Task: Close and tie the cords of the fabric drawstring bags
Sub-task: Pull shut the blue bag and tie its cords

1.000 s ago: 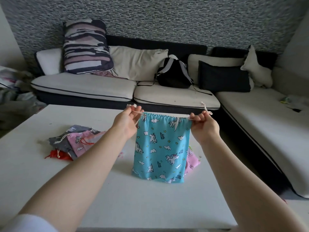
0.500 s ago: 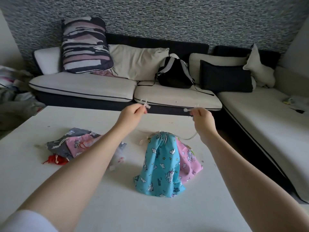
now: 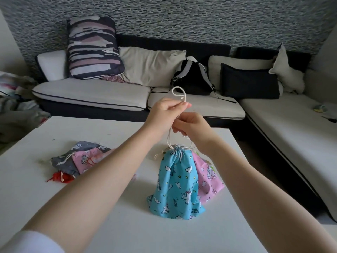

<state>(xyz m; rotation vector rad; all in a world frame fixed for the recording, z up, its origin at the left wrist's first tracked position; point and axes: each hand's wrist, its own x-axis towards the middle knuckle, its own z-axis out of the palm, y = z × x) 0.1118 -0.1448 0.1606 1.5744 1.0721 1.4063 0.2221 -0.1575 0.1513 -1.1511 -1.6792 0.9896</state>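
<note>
Blue bag (image 3: 177, 183) before pink bag (image 3: 207, 178) (overlapping)

Single head-worn wide-angle view, looking forward and down over both forearms onto a white table (image 3: 54, 198) close below. Nearest at the bottom edge: arms entering from both lower corners. Farther off, facing straight ahead: a sofa (image 3: 91, 94) against a patterned wall (image 3: 200, 21). Edges bowed by the lens. No second view, so nothing shared.

White table (image 3: 113, 225) under scattered drawstring bags (image 3: 85, 161)
</note>
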